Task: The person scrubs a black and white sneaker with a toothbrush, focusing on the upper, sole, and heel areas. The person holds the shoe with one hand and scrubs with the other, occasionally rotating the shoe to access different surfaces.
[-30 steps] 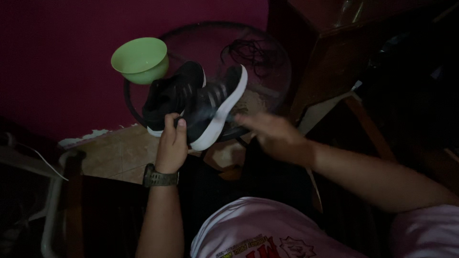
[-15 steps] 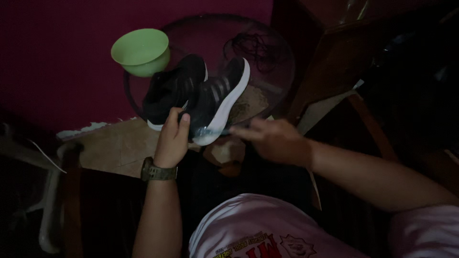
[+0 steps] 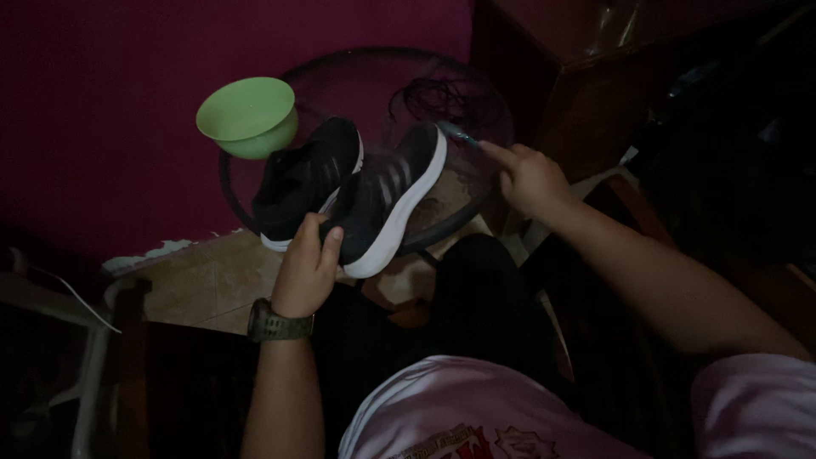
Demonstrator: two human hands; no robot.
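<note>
My left hand (image 3: 308, 265), with a dark watch on the wrist, grips the heel end of a black shoe with a white sole (image 3: 393, 197), tilted on its side. A second black shoe (image 3: 304, 180) rests just left of it on the round glass table (image 3: 476, 183). My right hand (image 3: 529, 177) is raised by the toe of the held shoe and holds a small greenish brush (image 3: 457, 133) whose tip is at the toe.
A light green bowl (image 3: 248, 116) stands on the table's left rim. A tangle of dark laces (image 3: 438, 98) lies at the table's back. A maroon wall is behind, dark wooden furniture (image 3: 578, 76) to the right, a white frame (image 3: 93, 340) at lower left.
My right hand has gone from the shoe's heel end up to its toe, carrying the brush. The left hand has kept its grip on the shoe.
</note>
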